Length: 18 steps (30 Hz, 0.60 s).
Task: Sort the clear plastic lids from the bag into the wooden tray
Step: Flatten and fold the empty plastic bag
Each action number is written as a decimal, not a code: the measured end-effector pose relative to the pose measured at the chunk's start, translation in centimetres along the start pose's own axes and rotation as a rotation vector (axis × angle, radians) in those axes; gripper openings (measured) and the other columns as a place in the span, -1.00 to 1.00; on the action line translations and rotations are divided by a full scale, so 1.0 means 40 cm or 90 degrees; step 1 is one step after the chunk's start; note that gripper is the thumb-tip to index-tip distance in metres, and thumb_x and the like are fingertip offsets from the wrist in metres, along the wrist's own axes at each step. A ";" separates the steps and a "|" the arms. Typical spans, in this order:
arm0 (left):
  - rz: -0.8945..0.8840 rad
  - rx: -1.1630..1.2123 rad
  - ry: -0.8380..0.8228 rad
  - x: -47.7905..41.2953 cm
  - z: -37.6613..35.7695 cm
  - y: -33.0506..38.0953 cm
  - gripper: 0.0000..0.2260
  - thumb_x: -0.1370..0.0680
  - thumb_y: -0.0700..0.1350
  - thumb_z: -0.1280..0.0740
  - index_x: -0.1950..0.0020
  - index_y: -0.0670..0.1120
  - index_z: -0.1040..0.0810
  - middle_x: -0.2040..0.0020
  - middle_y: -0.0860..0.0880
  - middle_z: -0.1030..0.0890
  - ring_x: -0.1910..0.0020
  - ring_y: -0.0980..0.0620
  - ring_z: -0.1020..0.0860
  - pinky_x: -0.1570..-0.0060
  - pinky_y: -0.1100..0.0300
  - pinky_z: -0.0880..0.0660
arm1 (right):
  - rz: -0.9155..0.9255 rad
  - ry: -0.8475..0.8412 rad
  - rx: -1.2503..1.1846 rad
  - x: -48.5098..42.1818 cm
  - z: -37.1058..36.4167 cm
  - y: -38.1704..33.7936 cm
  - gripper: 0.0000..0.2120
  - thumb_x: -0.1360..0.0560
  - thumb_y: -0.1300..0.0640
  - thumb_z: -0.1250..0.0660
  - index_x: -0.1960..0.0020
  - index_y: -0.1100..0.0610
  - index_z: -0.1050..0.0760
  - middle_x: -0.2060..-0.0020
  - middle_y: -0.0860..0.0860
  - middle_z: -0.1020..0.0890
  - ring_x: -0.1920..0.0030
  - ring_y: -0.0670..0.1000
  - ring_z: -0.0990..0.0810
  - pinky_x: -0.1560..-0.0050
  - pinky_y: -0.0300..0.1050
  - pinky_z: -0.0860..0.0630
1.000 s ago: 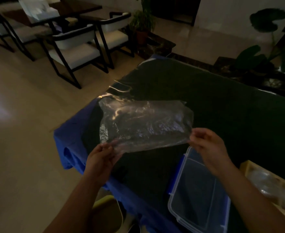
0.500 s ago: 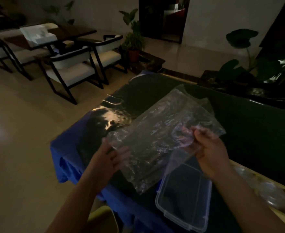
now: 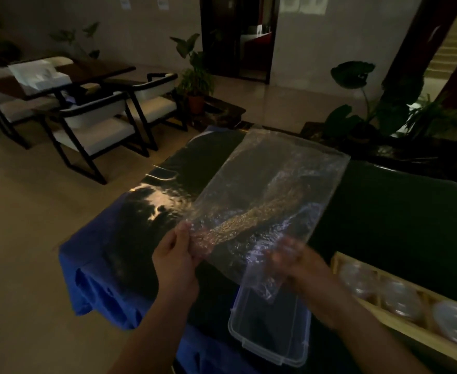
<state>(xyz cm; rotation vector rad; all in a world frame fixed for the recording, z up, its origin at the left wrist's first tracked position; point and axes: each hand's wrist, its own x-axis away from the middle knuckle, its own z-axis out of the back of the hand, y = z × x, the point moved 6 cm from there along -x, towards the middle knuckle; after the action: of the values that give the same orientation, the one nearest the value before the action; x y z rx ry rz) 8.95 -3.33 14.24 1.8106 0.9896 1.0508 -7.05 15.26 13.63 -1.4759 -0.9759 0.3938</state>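
The dark table (image 3: 383,211) carries a clear box (image 3: 273,330) at its near edge and the tray (image 3: 399,323) at my right, clear lids (image 3: 399,299) sitting in its compartments. Above them I hold the flat bag (image 3: 270,201): my left hand (image 3: 174,255) pinches its near left corner, and my blurred right hand (image 3: 300,261) grips its near edge.

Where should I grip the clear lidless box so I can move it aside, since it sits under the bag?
Take the clear box by its long left rim, coming from the left: that side is bare, while the bag and right hand hang over its far end.
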 end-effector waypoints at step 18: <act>0.219 -0.108 -0.268 -0.019 0.015 -0.093 -0.59 -0.47 -0.05 -0.33 -0.26 -0.19 -0.59 -0.03 -0.32 -0.72 0.07 -0.26 -0.73 0.07 -0.11 -0.66 | 0.098 0.174 0.000 0.013 0.206 -0.097 -0.77 -0.62 0.20 -0.25 -0.09 -0.01 -0.65 -0.02 0.06 -0.74 0.02 0.09 -0.74 0.12 0.00 -0.66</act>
<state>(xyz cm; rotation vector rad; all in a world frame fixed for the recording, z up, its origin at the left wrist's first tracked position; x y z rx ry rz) 8.40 -2.78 10.47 1.9880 0.3363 0.8661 -14.15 20.50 15.90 -1.5631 -0.6481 0.2927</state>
